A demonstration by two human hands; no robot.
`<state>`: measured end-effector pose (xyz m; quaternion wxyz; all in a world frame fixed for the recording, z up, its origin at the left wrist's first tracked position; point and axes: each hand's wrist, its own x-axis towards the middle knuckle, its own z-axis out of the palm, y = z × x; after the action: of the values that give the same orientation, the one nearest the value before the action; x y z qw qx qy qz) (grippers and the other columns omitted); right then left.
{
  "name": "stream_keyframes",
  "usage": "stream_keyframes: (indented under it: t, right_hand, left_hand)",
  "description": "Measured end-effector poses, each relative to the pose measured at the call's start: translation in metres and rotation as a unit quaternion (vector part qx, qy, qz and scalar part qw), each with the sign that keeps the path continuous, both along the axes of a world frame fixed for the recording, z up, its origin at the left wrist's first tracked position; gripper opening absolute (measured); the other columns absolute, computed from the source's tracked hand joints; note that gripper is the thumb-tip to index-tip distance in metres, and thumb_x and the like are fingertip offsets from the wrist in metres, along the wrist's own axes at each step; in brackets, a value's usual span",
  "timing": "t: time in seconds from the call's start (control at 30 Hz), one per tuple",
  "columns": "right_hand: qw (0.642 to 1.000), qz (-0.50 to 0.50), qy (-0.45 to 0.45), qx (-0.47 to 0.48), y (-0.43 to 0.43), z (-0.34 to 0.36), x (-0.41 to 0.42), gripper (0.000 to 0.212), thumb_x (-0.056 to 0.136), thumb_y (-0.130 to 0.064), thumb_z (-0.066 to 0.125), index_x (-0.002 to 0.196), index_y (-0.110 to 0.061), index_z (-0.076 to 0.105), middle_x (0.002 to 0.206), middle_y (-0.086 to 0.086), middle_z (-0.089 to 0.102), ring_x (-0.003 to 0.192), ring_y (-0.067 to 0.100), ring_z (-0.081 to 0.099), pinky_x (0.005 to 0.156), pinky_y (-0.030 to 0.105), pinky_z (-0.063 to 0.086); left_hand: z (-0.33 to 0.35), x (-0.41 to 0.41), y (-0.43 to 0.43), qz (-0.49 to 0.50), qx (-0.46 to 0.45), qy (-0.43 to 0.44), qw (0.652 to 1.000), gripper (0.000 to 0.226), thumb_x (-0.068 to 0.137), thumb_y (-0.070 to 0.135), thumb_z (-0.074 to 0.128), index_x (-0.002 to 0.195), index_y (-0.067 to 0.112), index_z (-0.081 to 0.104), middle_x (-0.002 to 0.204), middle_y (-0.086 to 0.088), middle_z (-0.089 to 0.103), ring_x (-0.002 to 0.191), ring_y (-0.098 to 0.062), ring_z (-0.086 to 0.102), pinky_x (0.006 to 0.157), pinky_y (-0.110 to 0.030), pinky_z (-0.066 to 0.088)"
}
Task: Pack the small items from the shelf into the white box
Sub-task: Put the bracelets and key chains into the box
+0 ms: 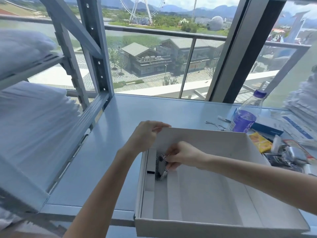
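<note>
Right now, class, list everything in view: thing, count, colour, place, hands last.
shelf: one, grey-blue, by the window
box: one, white, on shelf
patterned item: one, black-and-white, inside box, left side
bottle: one, clear with purple label, right behind box
chain: one, silver, behind box
packet: one, yellow, right of box
bundles: two, white, rack at left
left hand: grips box's far-left corner
right hand: holds patterned item in box

The centre and right floor of the white box (223,225) are open. The left hand (147,134), gripping the far wall, and the right hand (181,155), holding a patterned band (160,162), block the far-left corner. The bench (137,110) is open left of the box; a bottle (245,117) and small items (283,155) crowd the right.
</note>
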<state>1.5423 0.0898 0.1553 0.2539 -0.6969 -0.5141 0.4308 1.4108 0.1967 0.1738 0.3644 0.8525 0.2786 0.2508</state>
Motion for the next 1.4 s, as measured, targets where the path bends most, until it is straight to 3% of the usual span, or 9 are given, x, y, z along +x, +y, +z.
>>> stream_keyframes:
  t: [0.13, 0.27, 0.53, 0.63, 0.83, 1.0, 1.13, 1.27, 1.4]
  right_hand:
    - [0.971, 0.093, -0.204, 0.084, -0.006, 0.001, 0.001, 0.028, 0.082, -0.002, 0.052, 0.103, -0.014, 0.066, 0.095, 0.007, 0.068, 0.084, 0.022, 0.065, 0.081, 0.037, 0.054]
    - [0.855, 0.293, -0.381, 0.193, -0.022, -0.005, 0.002, 0.028, 0.089, -0.006, 0.046, 0.111, -0.01, 0.062, 0.124, 0.007, 0.056, 0.112, 0.027, 0.052, 0.092, 0.036, 0.044]
    - [0.771, 0.434, -0.456, 0.095, -0.017, -0.013, 0.001, 0.04, 0.101, -0.029, 0.031, 0.133, -0.008, 0.043, 0.134, 0.007, 0.043, 0.13, 0.018, 0.032, 0.113, 0.041, 0.02]
    - [0.789, 0.424, -0.435, 0.097, -0.023, 0.01, 0.004, 0.033, 0.099, -0.025, 0.04, 0.127, -0.008, 0.048, 0.134, 0.006, 0.043, 0.126, 0.022, 0.039, 0.1, 0.041, 0.037]
    - [0.828, 0.281, -0.399, 0.277, -0.072, 0.071, 0.055, 0.034, 0.094, -0.02, 0.051, 0.127, -0.012, 0.056, 0.133, 0.005, 0.056, 0.126, 0.016, 0.049, 0.104, 0.029, 0.041]
    - [0.852, 0.14, -0.384, 0.327, -0.099, 0.07, 0.104, 0.031, 0.09, -0.019, 0.052, 0.118, -0.011, 0.063, 0.119, 0.003, 0.065, 0.109, 0.012, 0.061, 0.091, 0.021, 0.05]
    - [0.857, 0.024, -0.395, 0.33, -0.081, 0.033, 0.138, 0.028, 0.089, -0.005, 0.056, 0.117, -0.003, 0.062, 0.116, 0.011, 0.066, 0.104, 0.021, 0.063, 0.086, 0.023, 0.05]
    - [0.873, -0.046, -0.428, 0.23, -0.04, -0.01, 0.163, 0.033, 0.091, 0.003, 0.048, 0.123, 0.003, 0.055, 0.123, 0.017, 0.058, 0.111, 0.032, 0.057, 0.091, 0.03, 0.046]
    - [0.875, -0.039, -0.479, 0.061, -0.003, -0.045, 0.184, 0.041, 0.091, 0.002, 0.036, 0.132, 0.001, 0.041, 0.142, 0.02, 0.036, 0.129, 0.035, 0.037, 0.103, 0.042, 0.037]
  left_hand:
    - [-0.001, 0.0, 0.0, 0.004, 0.006, -0.004, 1.0, 0.031, 0.093, 0.003, 0.049, 0.107, 0.021, 0.071, 0.112, 0.003, 0.069, 0.104, -0.003, 0.058, 0.084, -0.006, 0.04]
    - [-0.001, 0.0, 0.0, 0.006, 0.003, 0.0, 1.0, 0.031, 0.094, 0.005, 0.048, 0.108, 0.022, 0.07, 0.114, 0.004, 0.068, 0.102, 0.001, 0.056, 0.082, -0.001, 0.038]
    - [-0.001, -0.001, 0.002, 0.006, -0.005, 0.003, 1.0, 0.032, 0.095, 0.005, 0.048, 0.107, 0.025, 0.07, 0.113, 0.006, 0.067, 0.11, -0.006, 0.058, 0.091, -0.015, 0.043]
    - [0.0, -0.001, 0.004, 0.001, 0.002, 0.015, 1.0, 0.033, 0.094, 0.002, 0.048, 0.108, 0.023, 0.07, 0.115, 0.001, 0.067, 0.104, -0.011, 0.062, 0.09, -0.023, 0.048]
    - [-0.001, -0.017, 0.028, 0.034, 0.04, 0.029, 0.998, 0.037, 0.091, -0.006, 0.047, 0.108, 0.018, 0.07, 0.113, 0.0, 0.067, 0.102, 0.001, 0.055, 0.075, 0.003, 0.038]
    - [0.003, -0.062, 0.066, 0.097, 0.057, 0.059, 0.992, 0.038, 0.09, -0.003, 0.052, 0.106, 0.027, 0.069, 0.112, -0.005, 0.067, 0.099, -0.016, 0.061, 0.082, -0.023, 0.045]
    - [-0.002, -0.081, 0.084, 0.152, 0.05, 0.076, 0.984, 0.048, 0.086, -0.013, 0.046, 0.108, 0.023, 0.069, 0.114, -0.01, 0.066, 0.08, -0.032, 0.066, 0.05, -0.006, 0.039]
    - [0.0, -0.078, 0.078, 0.153, 0.038, 0.068, 0.985, 0.057, 0.079, -0.021, 0.038, 0.111, 0.015, 0.068, 0.117, -0.01, 0.064, 0.109, -0.016, 0.058, 0.095, -0.021, 0.039]
    - [0.004, -0.077, 0.073, 0.155, 0.042, 0.066, 0.985, 0.051, 0.081, -0.02, 0.04, 0.113, 0.011, 0.067, 0.119, -0.011, 0.063, 0.116, -0.02, 0.055, 0.103, -0.028, 0.034]
